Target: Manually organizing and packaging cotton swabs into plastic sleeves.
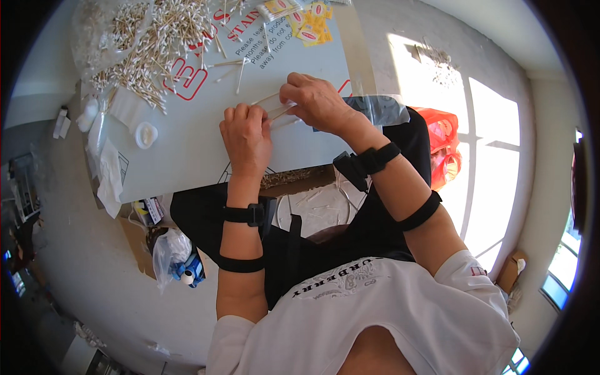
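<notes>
Cotton swabs [281,114] lie between the left hand [246,137] and right hand [319,104].

Hard sunlight falls in blown-out panes across the floor [494,175] at right, with a window [567,244] glaring near the edge and a red bag [442,132] glowing. Softer light covers the table [194,159]; left hand [245,134] and right hand [317,103] look sharp. Dim left-hand edges blur, curving into black fisheye corners.

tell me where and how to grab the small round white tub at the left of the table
The tub is probably best pinched across its round rim, from its right, where the left hand is; pale sheeting lies close on its far side.
</notes>
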`<action>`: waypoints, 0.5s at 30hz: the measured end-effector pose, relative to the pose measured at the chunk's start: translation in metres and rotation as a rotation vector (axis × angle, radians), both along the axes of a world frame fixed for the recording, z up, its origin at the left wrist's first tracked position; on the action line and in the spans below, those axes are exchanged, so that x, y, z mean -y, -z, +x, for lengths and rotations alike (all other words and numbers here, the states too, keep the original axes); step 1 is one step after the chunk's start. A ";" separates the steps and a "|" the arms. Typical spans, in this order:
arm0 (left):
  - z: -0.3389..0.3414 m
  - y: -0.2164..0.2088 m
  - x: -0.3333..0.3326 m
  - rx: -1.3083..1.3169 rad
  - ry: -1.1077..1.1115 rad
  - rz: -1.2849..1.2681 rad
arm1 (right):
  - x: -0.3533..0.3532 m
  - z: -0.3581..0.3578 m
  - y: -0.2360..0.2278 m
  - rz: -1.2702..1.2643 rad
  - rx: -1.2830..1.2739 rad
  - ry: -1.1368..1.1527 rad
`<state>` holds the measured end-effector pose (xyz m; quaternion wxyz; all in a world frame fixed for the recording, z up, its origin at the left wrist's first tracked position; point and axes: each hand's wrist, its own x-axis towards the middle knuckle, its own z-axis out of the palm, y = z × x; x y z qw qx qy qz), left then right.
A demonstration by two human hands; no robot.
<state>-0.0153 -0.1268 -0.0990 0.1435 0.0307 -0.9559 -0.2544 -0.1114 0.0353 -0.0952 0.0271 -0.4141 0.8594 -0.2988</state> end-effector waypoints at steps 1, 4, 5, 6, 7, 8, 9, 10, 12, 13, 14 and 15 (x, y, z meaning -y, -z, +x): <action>0.000 0.000 0.001 -0.001 0.000 0.000 | 0.001 -0.001 -0.001 -0.008 -0.047 -0.021; 0.003 0.004 0.002 -0.011 0.014 0.004 | 0.005 0.001 -0.002 -0.009 -0.017 -0.064; 0.003 0.006 0.003 -0.025 0.015 -0.001 | 0.007 0.002 -0.001 -0.011 -0.016 -0.065; 0.003 0.007 0.002 -0.040 0.018 -0.004 | 0.009 0.003 0.000 0.018 -0.035 -0.082; 0.003 0.007 0.002 -0.040 0.019 -0.003 | 0.010 0.003 0.001 0.047 -0.055 -0.098; 0.002 0.007 0.001 -0.054 0.024 0.008 | 0.009 0.002 0.001 0.048 -0.055 -0.097; 0.002 0.007 0.001 -0.068 0.027 0.017 | 0.009 0.000 0.001 0.119 -0.071 -0.115; 0.003 0.007 0.001 -0.069 0.028 0.017 | 0.009 -0.002 0.000 0.190 -0.088 -0.132; 0.004 0.009 0.004 -0.060 0.043 0.045 | 0.007 -0.002 0.000 0.146 -0.033 -0.101; 0.005 0.011 0.006 -0.062 0.042 0.044 | 0.005 -0.001 0.001 0.103 0.023 -0.071; 0.005 0.013 0.007 -0.111 0.021 0.127 | 0.003 -0.001 0.001 0.102 0.022 -0.071; 0.006 0.014 0.008 -0.159 -0.002 0.210 | 0.001 -0.001 -0.001 0.038 0.066 -0.032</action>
